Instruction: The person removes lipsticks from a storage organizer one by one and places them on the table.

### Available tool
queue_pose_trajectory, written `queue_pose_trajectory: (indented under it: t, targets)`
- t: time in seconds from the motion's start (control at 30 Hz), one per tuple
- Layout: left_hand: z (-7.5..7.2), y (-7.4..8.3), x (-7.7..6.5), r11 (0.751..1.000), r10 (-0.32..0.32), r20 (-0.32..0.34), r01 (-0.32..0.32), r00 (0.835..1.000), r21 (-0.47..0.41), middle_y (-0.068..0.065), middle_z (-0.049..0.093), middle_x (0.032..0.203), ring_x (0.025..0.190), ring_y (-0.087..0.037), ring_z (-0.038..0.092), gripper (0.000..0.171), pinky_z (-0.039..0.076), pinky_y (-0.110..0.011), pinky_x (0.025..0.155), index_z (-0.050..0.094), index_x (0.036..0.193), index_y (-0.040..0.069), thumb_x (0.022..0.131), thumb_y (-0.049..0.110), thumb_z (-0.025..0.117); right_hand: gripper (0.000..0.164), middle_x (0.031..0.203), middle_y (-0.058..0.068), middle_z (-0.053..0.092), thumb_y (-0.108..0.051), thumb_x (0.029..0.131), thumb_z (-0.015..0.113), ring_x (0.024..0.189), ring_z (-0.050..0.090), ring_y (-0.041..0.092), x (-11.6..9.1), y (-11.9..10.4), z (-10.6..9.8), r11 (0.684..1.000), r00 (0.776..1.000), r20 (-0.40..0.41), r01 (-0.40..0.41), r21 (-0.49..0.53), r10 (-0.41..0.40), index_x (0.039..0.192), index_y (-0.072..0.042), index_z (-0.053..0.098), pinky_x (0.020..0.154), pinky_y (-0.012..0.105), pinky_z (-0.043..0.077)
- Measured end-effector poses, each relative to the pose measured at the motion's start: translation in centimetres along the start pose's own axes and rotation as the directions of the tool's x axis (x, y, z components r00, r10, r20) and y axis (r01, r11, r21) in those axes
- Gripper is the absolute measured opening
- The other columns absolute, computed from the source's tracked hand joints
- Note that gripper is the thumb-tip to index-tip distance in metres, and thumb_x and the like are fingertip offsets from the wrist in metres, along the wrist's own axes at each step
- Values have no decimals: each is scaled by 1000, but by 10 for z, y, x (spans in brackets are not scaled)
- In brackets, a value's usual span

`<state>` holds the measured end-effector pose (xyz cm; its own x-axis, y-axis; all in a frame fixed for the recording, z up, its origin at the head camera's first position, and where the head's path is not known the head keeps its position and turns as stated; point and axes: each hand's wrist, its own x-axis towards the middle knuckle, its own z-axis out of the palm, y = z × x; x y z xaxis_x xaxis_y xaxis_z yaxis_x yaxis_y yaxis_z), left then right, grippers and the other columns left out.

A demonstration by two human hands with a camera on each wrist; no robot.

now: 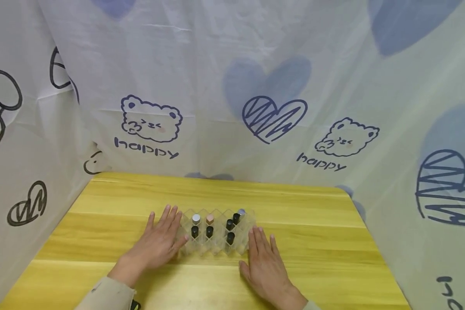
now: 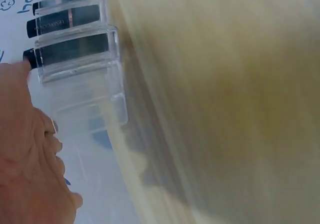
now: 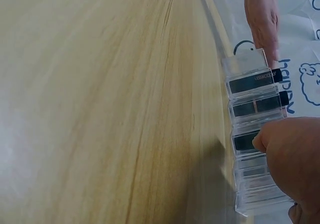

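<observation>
A clear plastic lipstick organizer (image 1: 216,248) with diamond-shaped compartments stands on the table between my two hands. Several lipstick tubes are upright in it: black-capped ones such as this lipstick (image 1: 230,237), one with a white cap (image 1: 196,218) and one with a pinkish-brown cap (image 1: 210,219). My left hand (image 1: 158,243) lies along the organizer's left end, fingers straight and pointing away, thumb over the near left corner. At its right end, my right hand (image 1: 267,269) has its fingers extended, fingertips right at the side wall. Dark tubes show through the organizer's wall (image 3: 245,184) in the right wrist view.
The yellow wood-grain table (image 1: 306,241) extends around the organizer on all sides. A white cloth (image 1: 217,86) printed with hearts and bears hangs behind the far edge and along both sides.
</observation>
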<state>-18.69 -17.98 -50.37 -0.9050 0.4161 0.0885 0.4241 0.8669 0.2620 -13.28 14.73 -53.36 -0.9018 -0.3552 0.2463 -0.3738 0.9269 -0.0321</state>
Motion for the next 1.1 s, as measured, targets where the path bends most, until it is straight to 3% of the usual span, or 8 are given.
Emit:
queue_pose_trajectory:
  t: [0.3,0.57,1.1]
  targets:
    - [12,-4,-1,995,-79,-99,85,992,57,-22,19,173,162,-41,15,66,4,-70,129,27,164,-3,115,41,34,78,162,32,41,-41,101,64,153,39,43,0,0,3,1000,1000,-14,7,-5,-7,154,13,42,125,62,33]
    - [13,0,2,989,-121,-126,130,985,63,-24,22,171,161,-43,18,64,5,-68,130,31,162,-6,114,37,38,77,161,31,42,-41,102,64,152,41,42,1,-1,3,1000,1000,-18,11,-3,-11,153,12,44,124,63,34]
    - [16,1,2,994,-96,-125,101,988,38,-23,23,172,161,-43,20,63,9,-67,130,31,163,-4,115,36,35,73,162,30,41,-36,102,63,152,42,42,0,2,2,1000,1000,-21,10,11,-9,154,12,44,124,63,34]
